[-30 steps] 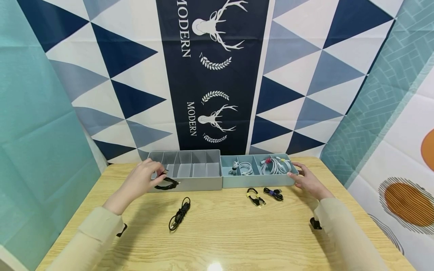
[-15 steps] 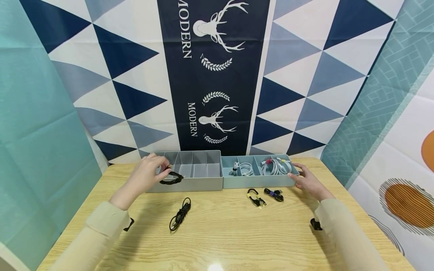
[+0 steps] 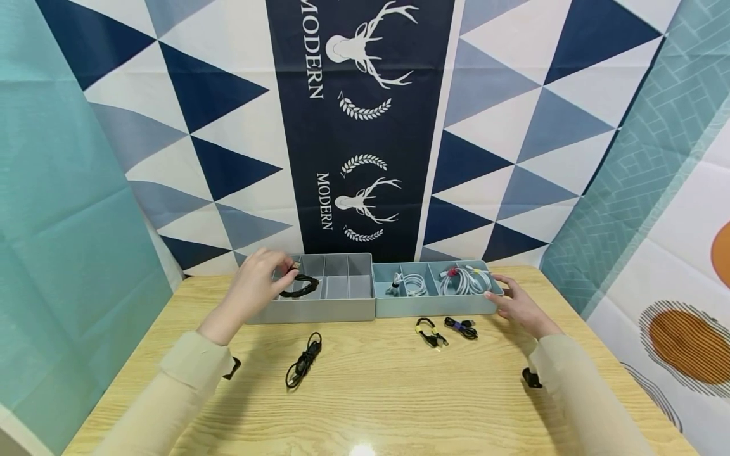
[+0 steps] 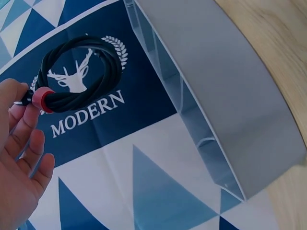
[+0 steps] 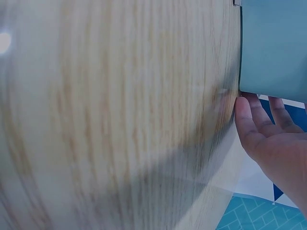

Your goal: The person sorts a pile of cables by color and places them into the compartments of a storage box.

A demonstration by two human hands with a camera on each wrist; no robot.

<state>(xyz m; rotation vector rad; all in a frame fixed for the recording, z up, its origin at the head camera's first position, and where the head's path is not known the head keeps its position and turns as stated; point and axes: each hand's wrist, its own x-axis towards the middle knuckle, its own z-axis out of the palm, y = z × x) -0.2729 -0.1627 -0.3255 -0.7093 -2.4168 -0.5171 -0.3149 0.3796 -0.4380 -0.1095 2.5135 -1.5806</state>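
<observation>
Black cable (image 4: 81,101), red band (image 4: 43,99), plug (image 3: 296,265) perhaps pale

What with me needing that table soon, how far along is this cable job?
Apparently done: white cables sit in the blue tray. In hand: the left hand pinches a coiled black cable by the gray tray. Probably left, on the table: a black bundle, the yellow-tied cable and the blue-tied cable.

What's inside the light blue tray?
The light blue tray holds a coiled white cable toward its left and a larger white cable bundle, with a red tie, toward its right. Whatever lies beneath the cables or low behind the front wall is hidden.
</observation>
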